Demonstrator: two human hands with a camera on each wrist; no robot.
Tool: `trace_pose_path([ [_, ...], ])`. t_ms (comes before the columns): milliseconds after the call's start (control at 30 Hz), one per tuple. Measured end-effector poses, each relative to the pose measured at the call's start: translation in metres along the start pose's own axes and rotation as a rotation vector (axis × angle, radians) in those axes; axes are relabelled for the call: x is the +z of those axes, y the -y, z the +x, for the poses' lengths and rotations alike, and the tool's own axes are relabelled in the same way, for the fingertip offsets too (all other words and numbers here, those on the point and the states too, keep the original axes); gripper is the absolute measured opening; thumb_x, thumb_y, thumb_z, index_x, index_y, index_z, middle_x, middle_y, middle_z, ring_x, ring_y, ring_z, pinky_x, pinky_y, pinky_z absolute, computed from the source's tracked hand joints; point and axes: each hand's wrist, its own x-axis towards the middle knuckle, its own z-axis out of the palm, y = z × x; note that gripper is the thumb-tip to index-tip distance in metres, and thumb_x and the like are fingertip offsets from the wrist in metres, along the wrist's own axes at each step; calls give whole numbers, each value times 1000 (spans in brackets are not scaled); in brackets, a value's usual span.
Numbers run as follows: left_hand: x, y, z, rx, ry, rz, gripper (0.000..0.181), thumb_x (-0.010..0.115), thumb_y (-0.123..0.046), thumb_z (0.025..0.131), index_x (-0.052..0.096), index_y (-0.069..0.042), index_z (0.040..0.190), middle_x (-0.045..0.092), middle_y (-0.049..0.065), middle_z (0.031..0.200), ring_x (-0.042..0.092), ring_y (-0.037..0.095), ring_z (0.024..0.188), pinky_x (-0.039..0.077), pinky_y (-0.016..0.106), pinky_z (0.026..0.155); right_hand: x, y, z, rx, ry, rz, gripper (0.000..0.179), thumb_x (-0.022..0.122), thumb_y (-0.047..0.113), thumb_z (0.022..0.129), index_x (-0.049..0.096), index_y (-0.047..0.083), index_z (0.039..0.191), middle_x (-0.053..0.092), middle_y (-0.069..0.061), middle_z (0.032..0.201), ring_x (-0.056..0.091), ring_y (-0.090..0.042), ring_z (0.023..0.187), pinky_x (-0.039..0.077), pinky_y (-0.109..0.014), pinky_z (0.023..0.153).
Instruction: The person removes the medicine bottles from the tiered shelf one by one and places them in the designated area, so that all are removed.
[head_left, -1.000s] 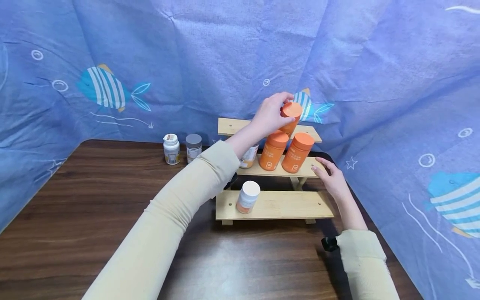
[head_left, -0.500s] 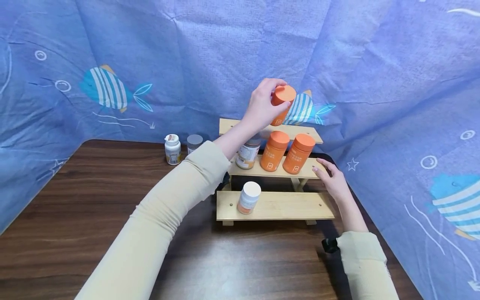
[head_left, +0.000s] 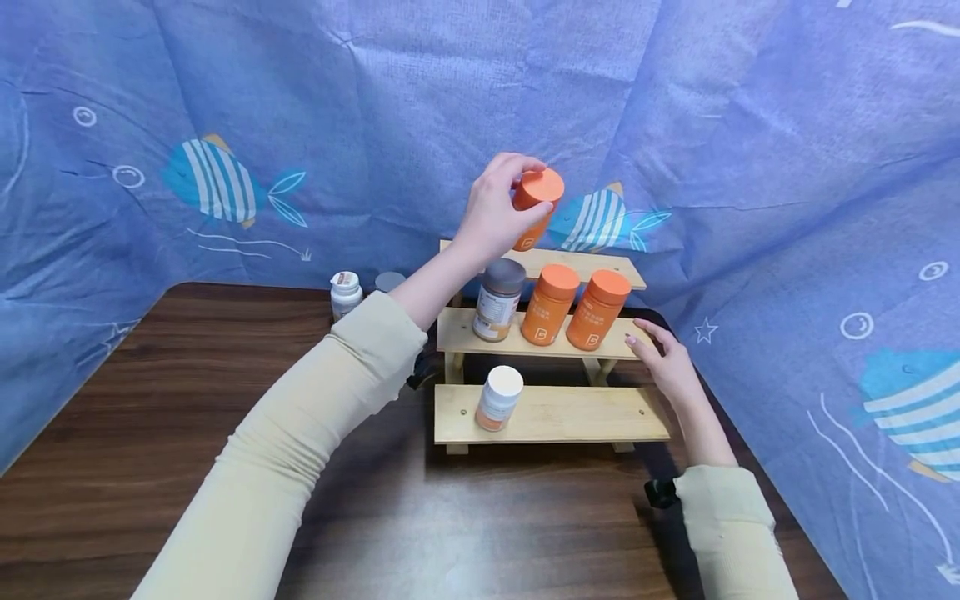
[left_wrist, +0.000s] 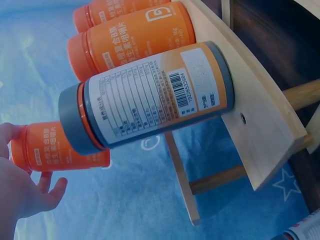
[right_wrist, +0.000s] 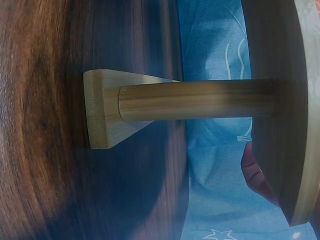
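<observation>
In the head view my left hand [head_left: 497,204] grips an orange bottle [head_left: 541,188] near its lid, above the top shelf [head_left: 577,263]. The left wrist view shows that orange bottle [left_wrist: 60,147] apart from the shelf board. On the middle shelf [head_left: 455,332] stand a grey-lidded bottle [head_left: 497,310] and two orange bottles [head_left: 547,315] side by side. A white bottle [head_left: 498,400] is upright on the bottom shelf [head_left: 577,415]. My right hand [head_left: 669,367] is at the middle shelf's right end, fingers loosely bent; in the right wrist view the board partly hides its fingers [right_wrist: 257,172].
Left of the wooden stand, a white bottle [head_left: 345,293] and a grey-lidded bottle [head_left: 389,282] stand on the dark table [head_left: 187,400], partly hidden by my left arm. A blue fish-print cloth [head_left: 405,108] hangs behind and at the right.
My left hand has lifted the orange bottle off the top shelf's right part and carried it left. The grey-lidded bottle on the middle shelf has come into full view. My right hand stays put.
</observation>
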Motion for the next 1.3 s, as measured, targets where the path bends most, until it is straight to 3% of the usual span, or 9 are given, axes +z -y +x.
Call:
trace_pose_path([
  [133, -10, 0, -5, 8, -13, 1, 41, 72, -21, 83, 60, -13, 121, 52, 2, 125, 51, 14, 104, 44, 22, 87, 0, 9, -3, 5, 2, 25, 57, 57, 25, 94, 39, 0, 142, 30, -24, 148, 31, -36, 130, 33, -46, 95],
  [233, -19, 2, -9, 4, -34, 1, 40, 73, -21, 83, 62, -15, 121, 51, 1, 126, 52, 12, 102, 43, 22, 86, 1, 2, 0, 1, 0, 18, 57, 57, 29, 94, 39, 3, 142, 31, -23, 148, 30, -36, 131, 30, -50, 99],
  [433, -34, 8, -17, -18, -64, 19, 39, 74, -22, 82, 63, -16, 119, 50, 1, 126, 52, 11, 102, 41, 22, 87, 1, -14, 7, -15, -17, 15, 61, 58, 38, 93, 39, 9, 144, 32, -17, 149, 28, -32, 135, 27, -51, 106],
  [667, -52, 16, -28, -52, -90, 15, 41, 74, -23, 82, 63, -15, 121, 50, 1, 125, 51, 10, 102, 43, 23, 84, 1, 9, -5, 3, -8, 33, 56, 57, 25, 94, 39, 1, 142, 31, -24, 148, 28, -38, 134, 26, -54, 104],
  [867, -65, 20, -41, -78, -114, 0, 42, 73, -23, 82, 63, -14, 122, 51, 2, 123, 51, 12, 102, 44, 25, 84, 2, -16, 7, -6, -21, 4, 61, 58, 39, 93, 40, 9, 143, 32, -18, 149, 29, -32, 134, 27, -51, 105],
  [1300, -86, 24, -67, -167, -123, -1, 45, 73, -28, 82, 62, -14, 124, 51, 1, 125, 50, 12, 105, 46, 32, 88, 2, -14, 6, -4, -21, 17, 61, 57, 38, 93, 39, 10, 144, 31, -17, 150, 27, -34, 136, 26, -53, 107],
])
